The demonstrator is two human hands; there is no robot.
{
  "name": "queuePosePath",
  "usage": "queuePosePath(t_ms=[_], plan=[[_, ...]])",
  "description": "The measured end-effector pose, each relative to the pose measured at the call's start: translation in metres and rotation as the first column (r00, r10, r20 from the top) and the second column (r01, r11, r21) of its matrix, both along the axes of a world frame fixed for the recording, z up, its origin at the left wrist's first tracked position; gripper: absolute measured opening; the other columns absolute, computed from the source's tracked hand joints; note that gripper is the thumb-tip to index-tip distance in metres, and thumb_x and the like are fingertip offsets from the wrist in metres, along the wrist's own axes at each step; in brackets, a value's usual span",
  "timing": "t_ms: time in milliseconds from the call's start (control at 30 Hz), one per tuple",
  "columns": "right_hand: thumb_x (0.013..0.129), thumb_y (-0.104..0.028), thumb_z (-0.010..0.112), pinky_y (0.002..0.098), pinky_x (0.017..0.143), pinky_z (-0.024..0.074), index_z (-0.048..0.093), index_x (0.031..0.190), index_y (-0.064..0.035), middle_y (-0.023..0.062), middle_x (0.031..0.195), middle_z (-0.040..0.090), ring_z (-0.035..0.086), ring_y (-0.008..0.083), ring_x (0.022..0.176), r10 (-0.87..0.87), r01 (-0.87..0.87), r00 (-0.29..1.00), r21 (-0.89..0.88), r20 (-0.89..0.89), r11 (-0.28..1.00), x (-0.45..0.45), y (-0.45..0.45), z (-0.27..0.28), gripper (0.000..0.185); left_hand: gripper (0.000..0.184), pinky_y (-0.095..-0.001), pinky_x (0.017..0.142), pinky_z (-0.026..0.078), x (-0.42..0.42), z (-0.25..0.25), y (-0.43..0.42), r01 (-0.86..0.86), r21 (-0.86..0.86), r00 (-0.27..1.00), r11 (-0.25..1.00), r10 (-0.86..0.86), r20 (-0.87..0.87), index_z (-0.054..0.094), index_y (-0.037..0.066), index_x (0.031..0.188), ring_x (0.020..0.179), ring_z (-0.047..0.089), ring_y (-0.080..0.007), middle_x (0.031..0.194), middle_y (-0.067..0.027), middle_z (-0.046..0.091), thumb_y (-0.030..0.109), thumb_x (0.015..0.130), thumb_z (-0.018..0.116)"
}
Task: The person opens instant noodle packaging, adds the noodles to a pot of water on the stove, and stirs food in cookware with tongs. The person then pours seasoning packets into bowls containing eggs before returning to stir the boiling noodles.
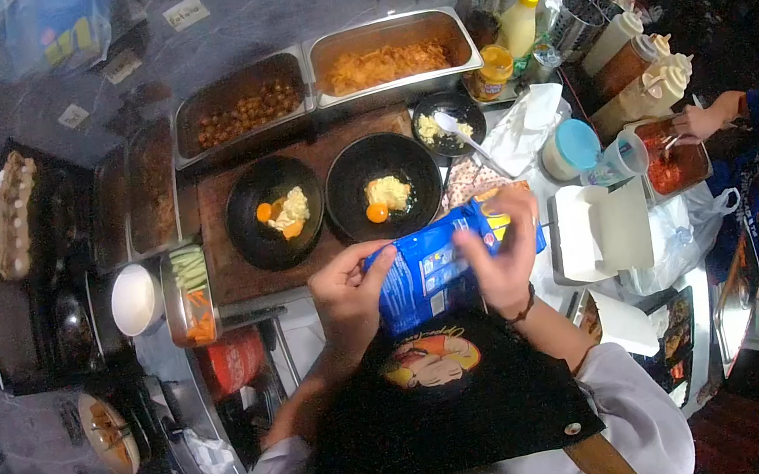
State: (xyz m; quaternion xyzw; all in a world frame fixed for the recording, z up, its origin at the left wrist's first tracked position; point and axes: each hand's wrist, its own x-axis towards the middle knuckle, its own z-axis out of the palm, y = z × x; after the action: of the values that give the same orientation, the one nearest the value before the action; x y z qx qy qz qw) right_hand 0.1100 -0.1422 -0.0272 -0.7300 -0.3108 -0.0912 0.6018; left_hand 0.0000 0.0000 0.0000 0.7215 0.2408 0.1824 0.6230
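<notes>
From the head camera, the blue packet [419,289] is held up between the person's two hands, in front of the black apron [353,434]. Its long axis runs from left to right, the right end tipped a little farther away from the body. The left hand [348,288] has the left end, the thumb laid on the near face and the fingers behind, so the packet is pinched there. The right hand [505,255] is at the other end, its fingers bent over the yellow-marked top corner; blur hides whether thumb and fingers press together, so I cannot tell.

Just beyond the packet's upper edge sits the right black bowl [409,163], with a yolk and a pale, crumbly mound in it. The left black bowl [249,245], filled alike, lies farther to the left, ahead of the left hand. Both stand on a brown board [230,282]. In this view the packet reaches close to the right bowl's near rim; contact cannot be made out. An open white box [583,237] stands beside the right hand.
</notes>
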Motion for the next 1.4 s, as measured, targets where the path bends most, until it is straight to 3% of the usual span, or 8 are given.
queuePosePath(t_ms=[300, 467, 567, 733, 900, 967, 1167, 1400], plan=[[0.074, -0.004, 0.063, 0.0381, 0.082, 0.0446, 0.062, 0.095, 0.0007, 0.0171, 0.091, 0.062, 0.058, 0.0297, 0.093, 0.218, -0.12, 0.958, -0.429, 0.187, 0.895, 0.01, -0.005, -0.006, 0.021, 0.017, -0.0341, 0.075, 0.05, 0.016, -0.021, -0.009, 0.126, 0.257, 0.964, 0.958, -0.18, 0.197, 0.066, 0.001, 0.089, 0.083, 0.064, -0.0242, 0.088, -0.0142, 0.066, 0.014, 0.081, 0.06], [0.088, -0.008, 0.053, 0.0276, 0.078, 0.0393, 0.053, 0.09, 0.002, 0.0061, 0.088, 0.052, 0.046, 0.0155, 0.083, 0.224, -0.19, 0.929, 0.138, -0.295, 0.972, 0.017, -0.003, -0.036, 0.01, 0.022, -0.0331, 0.072, 0.048, -0.004, -0.011, -0.004, 0.149, 0.277, 0.887, 0.949, -0.252, 0.387, 0.063, -0.003, 0.09, 0.083, 0.061, -0.025, 0.09, -0.0151, 0.062, 0.018, 0.085, 0.057], [0.092, -0.014, 0.049, 0.0296, 0.077, 0.0387, 0.048, 0.086, 0.0014, 0.0068, 0.085, 0.047, 0.043, 0.0158, 0.081, 0.303, -0.303, 0.903, 0.051, -0.305, 0.952, -0.014, 0.025, 0.007, 0.017, 0.031, -0.0321, 0.069, 0.045, -0.025, -0.006, 0.009, 0.137, 0.103, 0.955, 0.985, -0.159, 0.251, 0.053, -0.002, 0.099, 0.081, 0.057, -0.0256, 0.089, -0.0127, 0.054, 0.021, 0.082, 0.061], [0.09, -0.01, 0.049, 0.0284, 0.079, 0.0366, 0.046, 0.086, 0.0, 0.0064, 0.084, 0.046, 0.043, 0.0166, 0.081, 0.632, -0.634, 0.773, -0.083, -0.051, 0.769, -0.038, 0.052, -0.01, 0.011, 0.061, -0.0402, 0.076, 0.041, -0.077, -0.012, 0.017, -0.097, 0.478, 0.944, 0.873, -0.072, 0.322, 0.043, -0.003, 0.101, 0.09, 0.049, -0.0346, 0.095, -0.0178, 0.045, 0.032, 0.062, 0.075], [0.088, -0.013, 0.053, 0.0279, 0.072, 0.0385, 0.048, 0.086, 0.0022, 0.0073, 0.085, 0.049, 0.045, 0.0141, 0.079, 0.816, -0.834, 0.55, -0.158, -0.178, 0.528, -0.075, 0.071, -0.002, 0.017, 0.041, -0.0452, 0.082, 0.041, -0.14, -0.015, 0.021, -0.075, 0.492, 0.942, 0.867, -0.1, 0.321, 0.045, -0.002, 0.098, 0.096, 0.048, -0.0386, 0.097, -0.0198, 0.047, 0.02, 0.071, 0.065], [0.088, -0.016, 0.052, 0.0302, 0.073, 0.0392, 0.051, 0.089, 0.003, 0.0098, 0.088, 0.052, 0.048, 0.017, 0.08, 0.735, -0.734, 0.679, -0.021, 0.001, 0.678, -0.11, 0.076, -0.011, 0.019, 0.031, -0.0456, 0.078, 0.041, -0.166, -0.017, 0.023, -0.205, 0.538, 0.897, 0.818, -0.064, 0.438, 0.047, -0.002, 0.092, 0.091, 0.05, -0.0374, 0.09, -0.0187, 0.048, 0.015, 0.072, 0.062], [0.086, -0.007, 0.054, 0.0354, 0.055, 0.0417, 0.053, 0.078, 0.0031, 0.0161, 0.072, 0.053, 0.051, 0.0305, 0.062, 0.943, -0.837, -0.101, -0.539, 0.318, 0.093, -0.21, 0.124, 0.088, 0.013, 0.014, -0.0431, 0.066, 0.039, -0.283, -0.003, 0.024, -0.297, 0.691, 0.905, 0.659, -0.037, 0.424, 0.045, 0.0, 0.07, 0.077, 0.049, -0.0348, 0.073, -0.0148, 0.046, 0.01, 0.066, 0.054], [0.08, -0.001, 0.049, 0.037, 0.047, 0.0353, 0.053, 0.077, 0.0025, 0.0132, 0.067, 0.049, 0.045, 0.0279, 0.054, 0.773, -0.819, -0.473, -0.534, 0.422, -0.21, -0.33, 0.16, 0.117, 0.006, 0.025, -0.0427, 0.065, 0.038, -0.433, 0.044, 0.012, -0.24, 0.722, 0.939, 0.649, -0.033, 0.342, 0.043, 0.002, 0.068, 0.072, 0.048, -0.0346, 0.071, -0.0156, 0.046, 0.021, 0.082, 0.049]])
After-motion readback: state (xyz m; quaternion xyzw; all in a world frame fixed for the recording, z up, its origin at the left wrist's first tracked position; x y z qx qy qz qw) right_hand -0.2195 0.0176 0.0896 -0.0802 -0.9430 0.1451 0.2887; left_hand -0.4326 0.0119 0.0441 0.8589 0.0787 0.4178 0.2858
